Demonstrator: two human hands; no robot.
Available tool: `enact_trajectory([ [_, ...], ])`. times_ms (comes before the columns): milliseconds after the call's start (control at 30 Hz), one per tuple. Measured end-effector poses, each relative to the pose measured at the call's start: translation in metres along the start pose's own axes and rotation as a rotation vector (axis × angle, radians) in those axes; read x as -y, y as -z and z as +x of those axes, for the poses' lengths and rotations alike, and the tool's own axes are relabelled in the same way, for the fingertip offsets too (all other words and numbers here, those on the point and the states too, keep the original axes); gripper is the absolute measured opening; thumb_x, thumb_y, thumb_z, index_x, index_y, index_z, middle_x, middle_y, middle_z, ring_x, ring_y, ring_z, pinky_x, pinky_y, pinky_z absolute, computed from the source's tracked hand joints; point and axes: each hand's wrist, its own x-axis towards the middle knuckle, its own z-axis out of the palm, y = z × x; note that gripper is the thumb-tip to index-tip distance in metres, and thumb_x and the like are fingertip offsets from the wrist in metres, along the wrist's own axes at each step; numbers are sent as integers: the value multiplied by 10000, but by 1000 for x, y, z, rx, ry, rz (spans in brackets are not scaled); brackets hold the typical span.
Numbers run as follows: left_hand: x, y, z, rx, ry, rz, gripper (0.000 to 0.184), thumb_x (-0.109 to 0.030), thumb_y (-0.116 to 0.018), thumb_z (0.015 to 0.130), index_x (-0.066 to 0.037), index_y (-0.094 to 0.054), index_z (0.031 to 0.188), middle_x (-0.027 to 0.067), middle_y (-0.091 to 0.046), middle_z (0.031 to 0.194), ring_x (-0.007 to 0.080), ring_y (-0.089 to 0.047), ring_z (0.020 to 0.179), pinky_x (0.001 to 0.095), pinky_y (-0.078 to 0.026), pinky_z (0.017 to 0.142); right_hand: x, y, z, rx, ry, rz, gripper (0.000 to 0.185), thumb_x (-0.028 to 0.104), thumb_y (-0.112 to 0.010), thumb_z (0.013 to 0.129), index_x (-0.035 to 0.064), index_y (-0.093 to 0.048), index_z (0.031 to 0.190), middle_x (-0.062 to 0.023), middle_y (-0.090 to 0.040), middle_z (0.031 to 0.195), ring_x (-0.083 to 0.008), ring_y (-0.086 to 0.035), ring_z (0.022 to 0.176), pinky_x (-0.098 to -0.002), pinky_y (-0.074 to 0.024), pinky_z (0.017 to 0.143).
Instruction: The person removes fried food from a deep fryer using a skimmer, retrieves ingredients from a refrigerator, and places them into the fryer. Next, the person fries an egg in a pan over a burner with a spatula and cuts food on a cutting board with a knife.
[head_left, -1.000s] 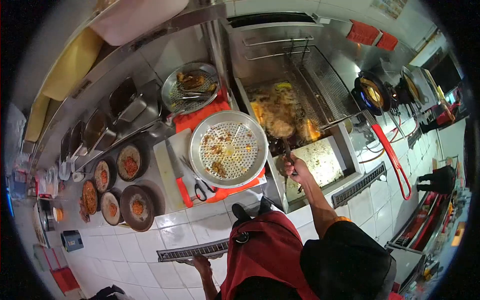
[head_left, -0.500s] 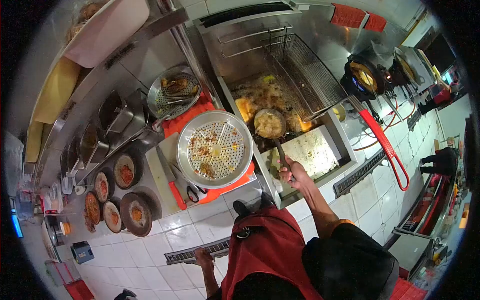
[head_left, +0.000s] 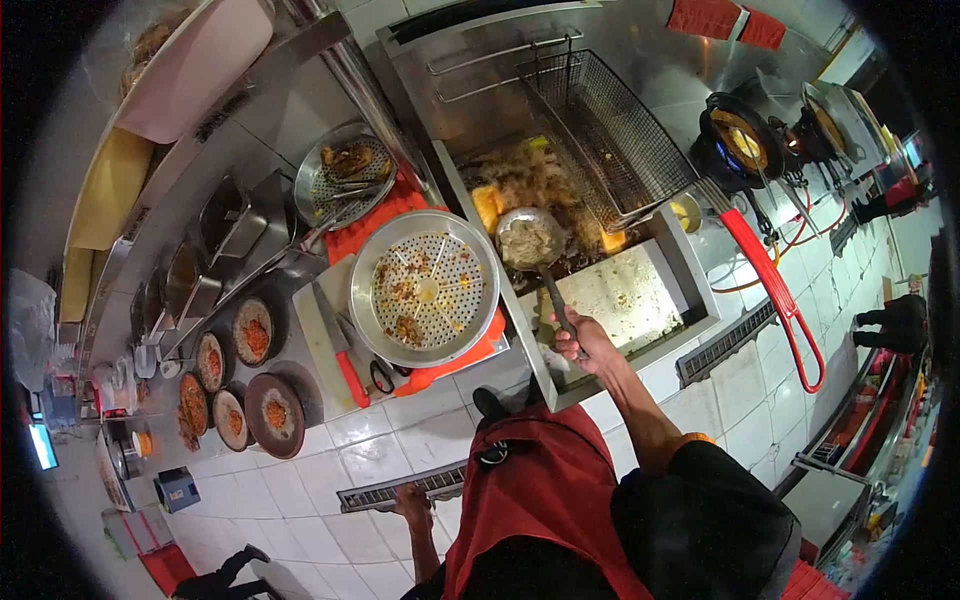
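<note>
My right hand (head_left: 583, 338) is wrapped round the dark handle of a round skimmer (head_left: 530, 240). Pale food lies in the skimmer's bowl, which is held over the bubbling oil of the fryer (head_left: 705, 300). Yellow pieces float on both sides of it. My left hand (head_left: 413, 503) hangs low beside my red apron, its fingers curled; whether it holds anything is too small to tell. A perforated metal pan (head_left: 427, 290) with browned crumbs stands left of the fryer.
A wire basket (head_left: 620, 140) with a red handle rests over the fryer. Farther right, a wok (head_left: 740, 140) sits on a lit burner. A knife (head_left: 345, 360) and scissors lie beside the pan. Several stone bowls (head_left: 273, 415) stand at the left. Other people's legs (head_left: 225, 580) show at the edges.
The skimmer has risen from the oil with pale food in it and moved left, with my right hand on its handle. My left hand still hangs low. The view has shifted.
</note>
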Motion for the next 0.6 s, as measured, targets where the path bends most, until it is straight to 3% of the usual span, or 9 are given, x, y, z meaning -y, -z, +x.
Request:
enact_trajectory([
  [67,7,5,-3,133,113,-370,159,-284,-546,913,-161,-483,834,-47,-404,582,91,-377,422,246,-285,351,0,10,5,5,-3,-30,313,378,-355,995,86,-464,1029,29,-391,590,-66,-311,413,-228,-266,369],
  [133,19,1,-4,109,-127,-88,221,-338,-561,908,-170,-472,796,-54,-409,589,82,-371,435,228,-279,352,-1,14,6,49,-24,-22,316,382,-353,995,89,-461,1039,34,-385,588,-56,-312,409,-215,-257,363],
  [200,54,19,17,127,-104,-213,217,-329,-549,911,-175,-469,783,-54,-401,573,84,-377,433,235,-295,348,4,8,0,-36,-30,-1,318,379,-347,997,88,-467,1040,37,-386,589,-49,-306,400,-191,-241,347],
  [267,26,15,8,253,244,-695,164,-234,-509,896,-178,-452,753,-45,-405,601,83,-381,441,238,-284,367,8,3,-16,-69,15,-50,329,383,-349,996,82,-473,1047,37,-387,589,-50,-300,394,-189,-246,338],
  [367,24,7,30,147,-273,146,129,-179,-520,886,-154,-459,775,-53,-390,620,70,-374,474,231,-286,383,3,-1,-56,-104,76,-202,352,391,-357,992,69,-479,1064,33,-390,585,-56,-298,389,-199,-260,330],
  [400,-2,6,17,286,-30,-148,90,-132,-517,878,-133,-445,823,-49,-392,654,66,-382,503,223,-300,401,-4,-3,-74,-132,78,-249,360,392,-360,991,63,-480,1072,28,-391,583,-59,-299,388,-202,-264,329],
  [433,-10,5,19,329,-127,-40,96,-122,-521,869,-140,-426,867,-41,-395,654,67,-378,499,221,-311,404,-14,-4,-91,-170,82,-292,367,394,-363,990,58,-481,1080,24,-392,582,-61,-299,388,-205,-268,327],
  [567,-15,12,64,404,-58,-46,111,-122,-533,852,-139,-435,899,-31,-391,622,74,-391,498,238,-330,403,-72,4,-130,-256,59,-57,366,366,-365,994,45,-480,1127,2,-400,571,-57,-311,385,-208,-271,310],
  [600,-15,15,75,416,-157,208,45,-109,-481,866,-129,-440,869,-26,-389,604,82,-390,487,244,-329,400,-84,5,-138,-299,66,-93,383,371,-362,993,34,-476,1135,8,-400,565,-56,-314,376,-205,-272,307],
])
